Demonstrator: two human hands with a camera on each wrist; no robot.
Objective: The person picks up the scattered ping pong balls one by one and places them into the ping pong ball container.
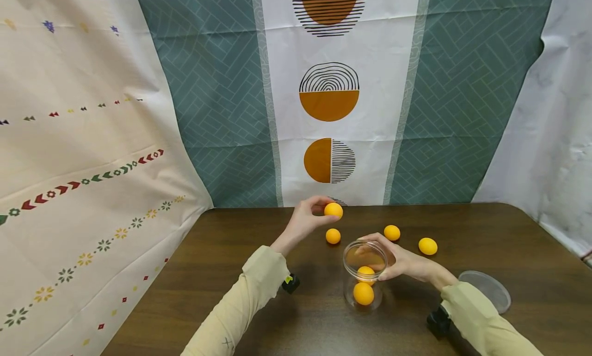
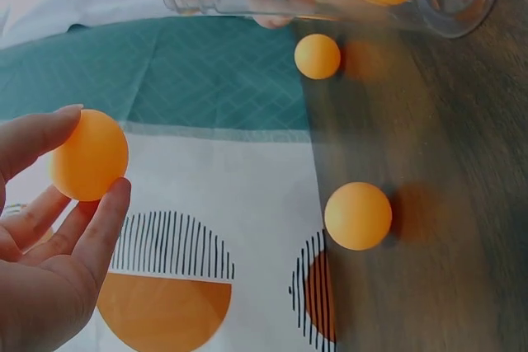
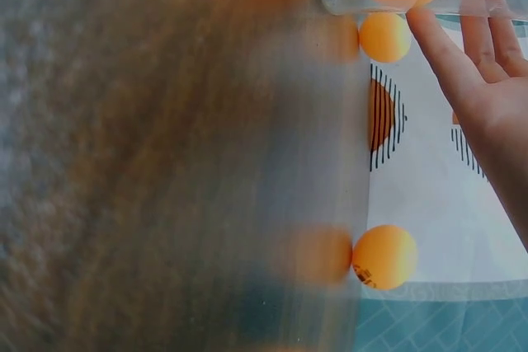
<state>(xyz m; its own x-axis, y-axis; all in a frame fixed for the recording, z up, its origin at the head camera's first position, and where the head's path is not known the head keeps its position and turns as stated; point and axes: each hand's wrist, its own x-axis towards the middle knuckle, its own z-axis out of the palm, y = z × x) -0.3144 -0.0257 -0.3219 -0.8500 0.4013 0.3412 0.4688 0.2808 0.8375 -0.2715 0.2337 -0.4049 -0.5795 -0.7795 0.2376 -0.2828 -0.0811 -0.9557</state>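
Note:
Up behind the jar, my left hand (image 1: 305, 220) pinches an orange ping-pong ball (image 1: 333, 210) between thumb and fingertips. The left wrist view shows this same ball (image 2: 91, 156) held in the air. My right hand (image 1: 404, 262) grips a clear plastic jar (image 1: 350, 290) around its right side, near the top. The jar stands upright on the table with its mouth uncovered. Two orange balls show inside, one (image 1: 363, 293) low in front and the other (image 1: 366, 275) behind and above it.
Three loose ping-pong balls lie on the dark wooden table (image 1: 222, 274): one (image 1: 333, 236) below the left hand, one (image 1: 392, 232) behind the jar, one (image 1: 427, 246) farther right. A round translucent lid (image 1: 486, 290) lies beside the right forearm. Patterned cloth (image 1: 222, 114) hangs behind the table.

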